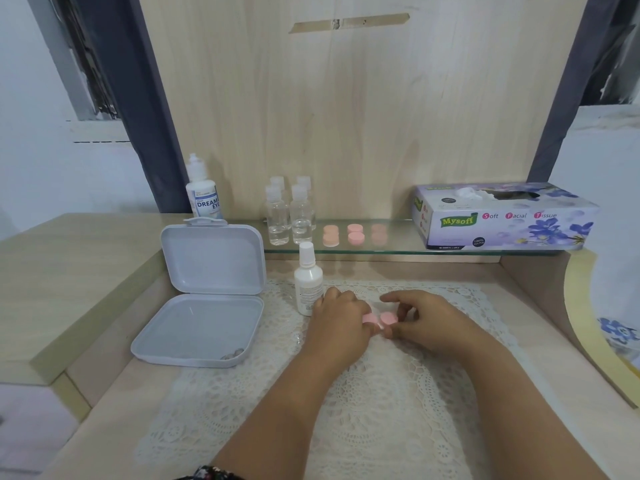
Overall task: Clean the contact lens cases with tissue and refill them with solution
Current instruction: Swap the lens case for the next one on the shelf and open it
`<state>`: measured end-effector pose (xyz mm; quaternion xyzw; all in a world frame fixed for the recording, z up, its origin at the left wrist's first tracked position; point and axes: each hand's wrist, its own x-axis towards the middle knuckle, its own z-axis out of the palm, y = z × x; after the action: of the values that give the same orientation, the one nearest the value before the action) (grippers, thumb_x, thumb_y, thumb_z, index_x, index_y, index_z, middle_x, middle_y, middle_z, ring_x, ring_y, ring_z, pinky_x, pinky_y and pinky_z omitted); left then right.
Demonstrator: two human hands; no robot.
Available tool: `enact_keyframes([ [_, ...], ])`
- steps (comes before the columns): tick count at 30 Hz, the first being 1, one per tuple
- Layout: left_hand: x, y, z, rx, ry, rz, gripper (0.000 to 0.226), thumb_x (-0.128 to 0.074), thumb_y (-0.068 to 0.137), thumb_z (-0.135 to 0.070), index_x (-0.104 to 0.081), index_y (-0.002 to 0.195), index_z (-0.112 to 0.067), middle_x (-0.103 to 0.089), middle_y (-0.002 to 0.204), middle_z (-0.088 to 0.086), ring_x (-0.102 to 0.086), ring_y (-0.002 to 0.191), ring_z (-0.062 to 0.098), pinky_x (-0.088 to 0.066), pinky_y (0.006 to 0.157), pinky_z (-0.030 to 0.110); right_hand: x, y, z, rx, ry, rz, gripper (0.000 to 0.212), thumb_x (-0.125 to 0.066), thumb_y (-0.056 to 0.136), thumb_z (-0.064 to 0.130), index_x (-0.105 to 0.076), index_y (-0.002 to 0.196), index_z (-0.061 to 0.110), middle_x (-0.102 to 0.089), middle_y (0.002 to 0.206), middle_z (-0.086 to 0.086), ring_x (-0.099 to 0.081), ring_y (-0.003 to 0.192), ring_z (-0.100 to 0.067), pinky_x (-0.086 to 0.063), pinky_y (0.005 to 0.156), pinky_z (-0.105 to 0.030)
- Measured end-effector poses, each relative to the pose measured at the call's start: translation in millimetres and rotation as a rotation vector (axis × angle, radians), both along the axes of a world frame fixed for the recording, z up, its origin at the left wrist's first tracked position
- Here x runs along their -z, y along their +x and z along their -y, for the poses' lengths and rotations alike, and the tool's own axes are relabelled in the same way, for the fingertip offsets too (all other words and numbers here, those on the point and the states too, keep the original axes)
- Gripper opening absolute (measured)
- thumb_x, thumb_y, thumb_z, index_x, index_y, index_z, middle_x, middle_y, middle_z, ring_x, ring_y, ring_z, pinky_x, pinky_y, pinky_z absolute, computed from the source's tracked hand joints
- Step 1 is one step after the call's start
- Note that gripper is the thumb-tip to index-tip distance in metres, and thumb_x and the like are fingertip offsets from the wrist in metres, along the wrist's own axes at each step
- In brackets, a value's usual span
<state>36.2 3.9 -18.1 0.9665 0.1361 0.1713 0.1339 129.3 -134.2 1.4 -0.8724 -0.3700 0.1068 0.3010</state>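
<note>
We have both hands, left (337, 315) and right (420, 317), pinching 1 pink case (379, 319) over the mat (433, 393), seemingly unscrewing its caps; next we need a tissue from the box (502, 216).

Before me: a pale wood-grain dressing table (104, 341) with a raised side ledge (69, 271) at my left. Tall matching back panel (346, 116), a taped strip (349, 22) near its top. Glass shelf (381, 249) along the panel's foot. Cream lace mat (346, 410) over the tabletop. White walls (34, 133) either side; dark grey drapes (145, 98) flank the panel. Even, soft light.
</note>
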Motion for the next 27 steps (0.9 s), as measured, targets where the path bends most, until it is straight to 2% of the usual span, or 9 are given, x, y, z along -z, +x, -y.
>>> enact_keyframes([
  [1, 0.0, -0.1, 0.0, 0.000, -0.003, 0.001, 0.028, -0.053, 0.093, -0.039, -0.067, 0.110, -0.021, -0.058, 0.109, -0.003, -0.039, 0.109, 0.019, -0.031, 0.095, 0.034, 0.2, -0.1, -0.4, -0.017, -0.014, 0.016, 0.038, -0.076, 0.080, 0.034, -0.063, 0.116, 0.038, -0.059, 0.092, 0.010, -0.052, 0.075, 0.000, -0.039, 0.066, -0.018],
  [4, -0.2, 0.0, -0.2, -0.001, -0.003, 0.003, 0.029, -0.052, 0.093, -0.040, -0.066, 0.111, -0.022, -0.058, 0.110, -0.003, -0.039, 0.109, 0.018, -0.030, 0.095, 0.034, 1.8, 0.0, -3.1, -0.012, 0.007, 0.053, 0.021, -0.072, 0.083, 0.032, -0.071, 0.103, 0.036, -0.058, 0.093, 0.008, -0.051, 0.079, 0.000, -0.037, 0.066, -0.017],
  [7, 0.1, 0.1, -0.2, -0.003, 0.001, 0.003, 0.029, -0.053, 0.093, -0.040, -0.067, 0.111, -0.021, -0.059, 0.110, -0.003, -0.039, 0.108, 0.018, -0.031, 0.095, 0.034, 4.0, -0.8, -5.1, 0.013, 0.030, 0.060, 0.016, -0.074, 0.081, 0.030, -0.073, 0.096, 0.031, -0.059, 0.089, 0.009, -0.052, 0.079, -0.002, -0.036, 0.064, -0.016],
  [10, 1.3, 0.6, -0.5, -0.006, -0.001, 0.009, 0.029, -0.053, 0.093, -0.040, -0.067, 0.111, -0.022, -0.059, 0.110, -0.004, -0.040, 0.108, 0.018, -0.031, 0.094, 0.034, 3.4, -1.4, -4.9, 0.031, 0.034, 0.051, 0.019, -0.076, 0.078, 0.031, -0.072, 0.096, 0.029, -0.060, 0.087, 0.008, -0.055, 0.079, -0.007, -0.040, 0.064, -0.017],
  [13, 1.6, 0.8, -0.7, -0.007, -0.003, 0.011, 0.029, -0.054, 0.092, -0.039, -0.067, 0.111, -0.022, -0.059, 0.109, -0.004, -0.039, 0.109, 0.018, -0.030, 0.095, 0.034, 2.4, -0.3, -2.5, 0.010, 0.009, 0.007, 0.036, -0.078, 0.077, 0.032, -0.064, 0.109, 0.037, -0.060, 0.091, 0.009, -0.054, 0.076, -0.004, -0.041, 0.067, -0.020],
  [14, 1.6, 0.8, -0.7, -0.007, -0.005, 0.014, 0.028, -0.054, 0.092, -0.039, -0.067, 0.110, -0.022, -0.059, 0.109, -0.004, -0.040, 0.109, 0.018, -0.030, 0.095, 0.034, 2.6, 0.3, -2.2, -0.001, 0.004, 0.009, 0.036, -0.077, 0.078, 0.031, -0.065, 0.111, 0.038, -0.060, 0.092, 0.009, -0.053, 0.075, -0.001, -0.039, 0.067, -0.019],
  [19, 2.0, 0.6, -0.4, -0.010, 0.001, 0.019, 0.028, -0.054, 0.092, -0.040, -0.067, 0.110, -0.023, -0.059, 0.109, -0.004, -0.040, 0.108, 0.018, -0.030, 0.094, 0.034, 4.7, 0.2, -4.3, 0.009, 0.037, 0.043, 0.015, -0.074, 0.081, 0.028, -0.073, 0.095, 0.032, -0.059, 0.089, 0.009, -0.053, 0.079, -0.002, -0.037, 0.065, -0.018],
  [23, 1.8, 1.3, -1.1, -0.008, 0.001, 0.020, 0.028, -0.054, 0.092, -0.040, -0.067, 0.110, -0.022, -0.059, 0.108, -0.004, -0.040, 0.108, 0.018, -0.031, 0.093, 0.034, 4.9, -0.5, -6.2, 0.028, 0.029, 0.046, 0.016, -0.075, 0.079, 0.028, -0.074, 0.096, 0.029, -0.060, 0.090, 0.007, -0.053, 0.080, -0.004, -0.039, 0.066, -0.020],
  [27, 2.1, 1.5, -0.8, -0.014, -0.003, 0.017, 0.028, -0.054, 0.092, -0.039, -0.067, 0.110, -0.022, -0.059, 0.108, -0.004, -0.039, 0.109, 0.018, -0.030, 0.094, 0.033, 3.7, 0.1, -3.4, 0.041, -0.003, 0.021, 0.028, -0.078, 0.076, 0.033, -0.065, 0.101, 0.035, -0.062, 0.094, 0.011, -0.056, 0.078, -0.004, -0.045, 0.068, -0.022],
])
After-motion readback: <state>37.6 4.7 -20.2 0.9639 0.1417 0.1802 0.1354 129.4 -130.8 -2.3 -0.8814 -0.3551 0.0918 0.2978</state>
